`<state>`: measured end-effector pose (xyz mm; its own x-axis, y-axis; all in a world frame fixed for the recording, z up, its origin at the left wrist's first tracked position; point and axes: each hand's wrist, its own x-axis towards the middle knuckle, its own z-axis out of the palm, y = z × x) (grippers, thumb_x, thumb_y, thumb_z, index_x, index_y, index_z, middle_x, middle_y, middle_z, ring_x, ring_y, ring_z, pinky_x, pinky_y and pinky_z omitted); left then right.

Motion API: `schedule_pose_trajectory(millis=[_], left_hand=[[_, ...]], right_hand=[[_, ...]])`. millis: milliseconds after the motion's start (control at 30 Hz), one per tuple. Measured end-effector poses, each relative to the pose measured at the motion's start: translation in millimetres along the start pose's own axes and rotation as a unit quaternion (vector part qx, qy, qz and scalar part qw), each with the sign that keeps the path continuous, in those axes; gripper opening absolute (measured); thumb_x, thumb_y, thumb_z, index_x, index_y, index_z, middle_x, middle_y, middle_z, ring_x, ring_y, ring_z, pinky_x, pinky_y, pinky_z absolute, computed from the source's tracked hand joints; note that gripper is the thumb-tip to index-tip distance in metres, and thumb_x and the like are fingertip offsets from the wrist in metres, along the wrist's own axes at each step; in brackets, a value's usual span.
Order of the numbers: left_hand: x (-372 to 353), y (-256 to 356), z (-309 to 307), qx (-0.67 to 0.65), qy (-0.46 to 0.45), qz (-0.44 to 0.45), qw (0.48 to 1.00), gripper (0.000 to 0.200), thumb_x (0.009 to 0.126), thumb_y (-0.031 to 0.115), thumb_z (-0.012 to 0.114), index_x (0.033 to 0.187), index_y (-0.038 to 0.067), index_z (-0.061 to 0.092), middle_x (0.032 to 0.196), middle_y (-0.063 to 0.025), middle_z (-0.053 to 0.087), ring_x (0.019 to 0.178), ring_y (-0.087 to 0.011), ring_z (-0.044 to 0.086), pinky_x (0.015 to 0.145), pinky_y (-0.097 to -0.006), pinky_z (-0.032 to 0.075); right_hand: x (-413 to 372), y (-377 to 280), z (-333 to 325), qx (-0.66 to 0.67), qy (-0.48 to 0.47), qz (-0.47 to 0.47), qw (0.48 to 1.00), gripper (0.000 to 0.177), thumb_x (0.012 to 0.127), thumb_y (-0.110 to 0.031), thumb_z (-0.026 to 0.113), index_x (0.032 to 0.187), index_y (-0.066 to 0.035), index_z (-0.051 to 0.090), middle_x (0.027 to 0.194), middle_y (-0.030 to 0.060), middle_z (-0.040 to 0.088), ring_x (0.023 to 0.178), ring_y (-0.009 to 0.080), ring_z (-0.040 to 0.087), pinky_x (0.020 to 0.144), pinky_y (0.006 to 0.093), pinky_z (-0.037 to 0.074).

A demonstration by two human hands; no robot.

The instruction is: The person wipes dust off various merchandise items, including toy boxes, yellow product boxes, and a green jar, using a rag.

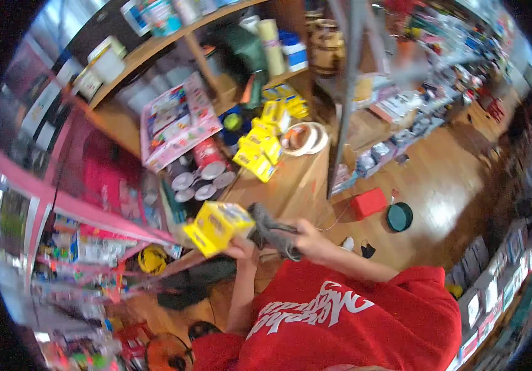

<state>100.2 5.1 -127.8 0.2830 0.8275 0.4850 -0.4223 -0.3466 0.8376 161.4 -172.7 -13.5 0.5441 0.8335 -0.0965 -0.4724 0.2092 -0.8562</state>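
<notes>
In front of my red shirt, my left hand (241, 248) is closed on a yellow box (219, 226) with its top tilted up. My right hand (308, 240) grips a dark grey cloth (272, 229). The cloth bunches out toward the box and lies against or very near its right side; blur hides whether they touch. On the wooden shelf ahead stand several more yellow boxes (256, 148), loosely grouped.
Rolls of tape (304, 138) lie right of the boxes. Left are cylindrical cans (209, 162) and a pink patterned carton (179, 120). A glass door edge (344, 111) rises at right. On the floor sit a red box (370, 203) and a green round container (399, 217).
</notes>
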Motion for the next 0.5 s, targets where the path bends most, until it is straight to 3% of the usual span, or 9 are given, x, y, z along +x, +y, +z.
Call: schedule_pose_trajectory(millis=[33,67,100,133,167,200,367,500], left_hand=[[16,23,4,0.048,-0.026,-0.007,0.999,0.039,0.093,0.011,0.047,0.123,-0.007,0.031,0.118,-0.0188,0.049,0.102,-0.0236,0.051,0.089,-0.0378,0.043],[31,46,8,0.095,-0.052,-0.012,0.994,0.047,0.093,0.011,0.051,0.129,-0.008,0.029,0.123,-0.0184,0.047,0.106,-0.0214,0.048,0.091,-0.0352,0.040],[46,29,4,0.141,-0.005,0.016,0.990,0.049,0.092,0.009,0.054,0.131,-0.006,0.028,0.125,-0.0170,0.045,0.110,-0.0212,0.046,0.095,-0.0344,0.037],[56,59,15,0.099,0.008,-0.055,0.994,0.054,0.090,0.008,0.057,0.133,-0.005,0.026,0.126,-0.0155,0.043,0.111,-0.0208,0.045,0.096,-0.0341,0.036],[70,76,21,0.075,-0.029,-0.027,0.996,0.060,0.088,0.007,0.060,0.134,-0.003,0.024,0.126,-0.0144,0.042,0.113,-0.0208,0.045,0.098,-0.0332,0.035],[76,69,15,0.093,-0.070,-0.008,0.993,0.063,0.089,0.010,0.061,0.138,-0.002,0.022,0.131,-0.0148,0.041,0.115,-0.0205,0.045,0.098,-0.0330,0.037],[79,48,19,0.018,-0.173,-0.053,0.983,0.070,0.075,0.004,0.073,0.128,0.000,0.026,0.123,-0.0136,0.043,0.113,-0.0226,0.049,0.097,-0.0352,0.041],[83,36,45,-0.028,-0.247,-0.072,0.966,0.069,0.076,0.003,0.072,0.127,0.000,0.026,0.120,-0.0147,0.046,0.108,-0.0212,0.052,0.094,-0.0342,0.042]], right_hand=[[-1,-2,-4,-0.012,0.004,0.013,1.000,0.031,0.089,-0.014,0.058,0.115,0.003,0.058,0.096,0.0061,0.065,0.080,0.0100,0.060,0.070,0.0240,0.049],[-9,-23,-1,0.071,-0.001,0.089,0.993,0.032,0.089,-0.015,0.060,0.116,0.002,0.057,0.099,0.0046,0.065,0.085,0.0100,0.059,0.076,0.0246,0.048],[-7,-12,-19,0.008,-0.004,0.060,0.998,0.031,0.089,-0.013,0.059,0.117,0.001,0.057,0.100,0.0047,0.065,0.087,0.0110,0.059,0.079,0.0251,0.048],[-9,-11,-29,-0.020,0.015,0.052,0.998,0.030,0.087,-0.008,0.057,0.116,0.001,0.058,0.100,0.0052,0.064,0.087,0.0115,0.059,0.079,0.0251,0.047],[-11,-14,-36,-0.068,0.062,0.045,0.995,0.030,0.083,0.000,0.053,0.113,0.005,0.052,0.100,0.0152,0.064,0.091,0.0232,0.064,0.081,0.0327,0.053],[-11,-13,-47,0.036,0.039,0.056,0.997,0.034,0.081,0.003,0.048,0.115,0.006,0.051,0.100,0.0156,0.063,0.092,0.0244,0.064,0.083,0.0342,0.053],[-24,-6,-73,0.034,0.133,0.061,0.989,0.039,0.080,0.002,0.045,0.118,0.006,0.048,0.104,0.0183,0.061,0.092,0.0258,0.064,0.082,0.0338,0.053],[-28,-6,-81,0.029,0.128,0.067,0.989,0.038,0.079,0.002,0.045,0.116,0.006,0.048,0.103,0.0165,0.061,0.092,0.0249,0.064,0.080,0.0332,0.053]])
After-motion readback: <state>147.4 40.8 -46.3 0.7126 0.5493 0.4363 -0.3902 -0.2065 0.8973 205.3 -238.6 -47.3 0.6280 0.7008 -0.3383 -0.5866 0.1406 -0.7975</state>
